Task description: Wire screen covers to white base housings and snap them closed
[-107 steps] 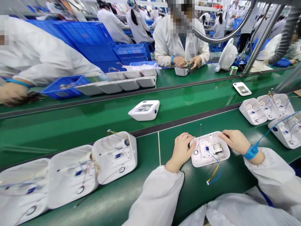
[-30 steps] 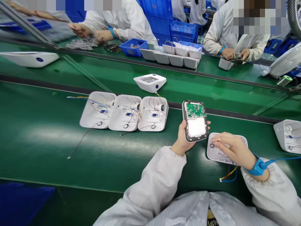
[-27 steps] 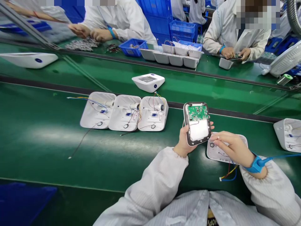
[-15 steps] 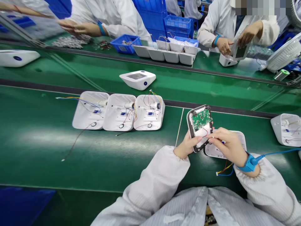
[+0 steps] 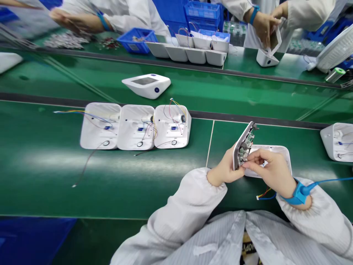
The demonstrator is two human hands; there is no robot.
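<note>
My left hand (image 5: 226, 167) is closed around a white-framed front panel (image 5: 236, 154), now tilted nearly edge-on. Its circuit board (image 5: 245, 147) faces right. At the lower part of the board, the thumb and fingers of my right hand (image 5: 271, 169) are pinched together. A small white wire connector showed between them a moment ago; the fingertips now mostly hide it. Beneath and behind that hand lies an open white housing (image 5: 284, 152), partly covered. A plug with coloured wires (image 5: 260, 197) sticks out below the housing. A blue wrist strap (image 5: 299, 193) with a cord is on my right wrist.
Three open white housings (image 5: 136, 127) with wires stand in a row to the left. Another housing (image 5: 338, 141) is at the right edge. A closed white device (image 5: 150, 90) sits on the green strip beyond. Co-workers' hands (image 5: 261, 27) work across the line, near blue bins (image 5: 138, 40).
The panel has turned from showing its board face to nearly edge-on. My right hand's pinch has moved in against the board. The view has shifted slightly.
</note>
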